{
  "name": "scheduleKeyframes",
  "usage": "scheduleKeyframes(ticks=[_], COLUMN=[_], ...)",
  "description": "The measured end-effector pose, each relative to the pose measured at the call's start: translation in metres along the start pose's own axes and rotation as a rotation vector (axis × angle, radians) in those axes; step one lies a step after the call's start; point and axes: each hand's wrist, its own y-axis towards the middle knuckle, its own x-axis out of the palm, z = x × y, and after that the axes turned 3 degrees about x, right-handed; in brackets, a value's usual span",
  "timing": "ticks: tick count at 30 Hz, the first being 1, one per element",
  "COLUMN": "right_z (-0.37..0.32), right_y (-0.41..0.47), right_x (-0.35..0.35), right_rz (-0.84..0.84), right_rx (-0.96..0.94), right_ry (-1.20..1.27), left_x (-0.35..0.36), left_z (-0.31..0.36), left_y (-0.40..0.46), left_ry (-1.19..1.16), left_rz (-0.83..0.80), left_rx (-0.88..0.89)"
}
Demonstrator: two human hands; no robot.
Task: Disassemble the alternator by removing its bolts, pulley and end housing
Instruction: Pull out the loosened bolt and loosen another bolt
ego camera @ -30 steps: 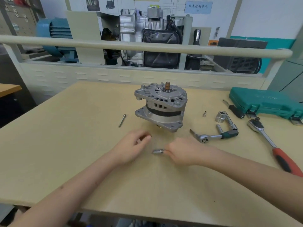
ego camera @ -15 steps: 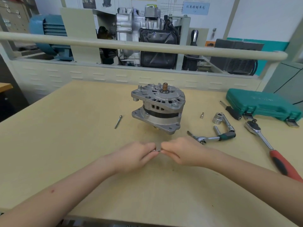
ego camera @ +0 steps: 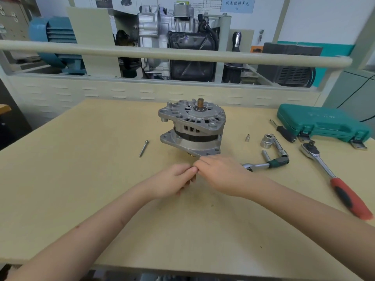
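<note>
The silver alternator (ego camera: 194, 126) stands on the table (ego camera: 81, 179) with its bare shaft pointing up. No pulley sits on the shaft. Just in front of it my left hand (ego camera: 172, 183) and my right hand (ego camera: 221, 175) meet fingertip to fingertip, and both pinch a small metal part that their fingers almost wholly hide. Neither hand touches the alternator, though my right knuckles are close to its lower flange. One long bolt (ego camera: 143, 148) lies loose to the left of the alternator.
Right of the alternator lie a small socket (ego camera: 247, 138), a large socket (ego camera: 267, 140), a small green-handled ratchet (ego camera: 263, 164) and a big red-handled ratchet (ego camera: 332, 175). A closed green tool case (ego camera: 320, 122) sits at the back right. A railing and engine parts stand behind the table.
My left hand moved right and joined my right hand on the small metal part, which my right hand held alone a second ago. Both hands then shifted slightly toward the alternator.
</note>
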Motion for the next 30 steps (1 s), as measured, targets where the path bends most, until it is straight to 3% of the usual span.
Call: scheduleKeyframes(ticks=[3,8,10,13,15,17,21,24,27,30], right_z=[-0.002,-0.006,-0.009,-0.012,-0.011,-0.012,-0.013,-0.014,-0.019,-0.015], right_y=[-0.012,-0.028,-0.030,-0.025,-0.019,-0.012,0.000,0.002,0.001,-0.003], right_x=[-0.011,-0.021,-0.022,-0.016,-0.011,-0.014,-0.025,-0.026,-0.021,-0.021], right_rz=[0.088,0.197,0.193,0.015,-0.167,-0.240,-0.223,-0.116,-0.066,-0.270], right_rx=[-0.065,-0.111,-0.089,-0.030,0.041,0.092,0.053,-0.026,-0.045,0.119], right_ry=[-0.049,0.001,0.042,0.139,0.263,0.379,0.326,0.175,0.115,0.131], left_x=[-0.006,-0.007,-0.008,-0.011,-0.014,-0.019,-0.030,-0.032,-0.030,-0.041], left_z=[0.007,0.019,0.018,0.012,0.004,-0.004,-0.012,-0.012,-0.014,-0.024], left_y=[-0.009,-0.018,-0.020,-0.018,-0.017,-0.019,-0.027,-0.032,-0.033,-0.034], left_ry=[-0.056,0.425,0.582,0.665,0.614,0.495,0.203,-0.102,-0.198,-0.191], left_rz=[-0.156,-0.124,-0.107,-0.111,-0.118,-0.086,0.001,-0.055,-0.098,0.120], left_rx=[0.015,0.228,0.301,0.254,0.172,0.108,0.066,0.033,-0.004,-0.090])
